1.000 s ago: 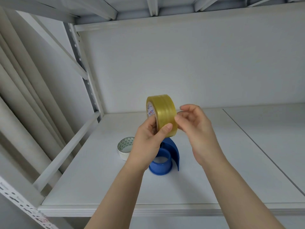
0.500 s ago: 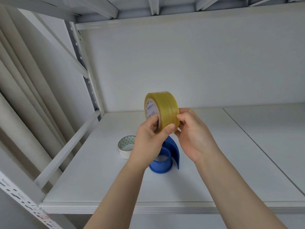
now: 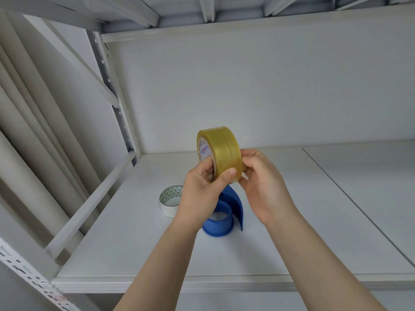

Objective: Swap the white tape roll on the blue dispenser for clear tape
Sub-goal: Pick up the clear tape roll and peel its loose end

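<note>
The left hand [image 3: 202, 191] has thumb and fingers clamped on the clear roll [image 3: 221, 147], held on edge above the dispenser [image 3: 221, 218]. The right hand [image 3: 262, 189] pinches its far side with curled fingers. The white roll [image 3: 170, 203] lies off the dispenser, just left of it. Fumbling for the tape end could loosen the grip and drop the roll onto the dispenser. Both sit on a white shelf [image 3: 314, 221] in a metal rack [image 3: 116, 113], with a pale wall [image 3: 247, 86] behind and a beige curtain [image 3: 33, 131] at left.
</note>
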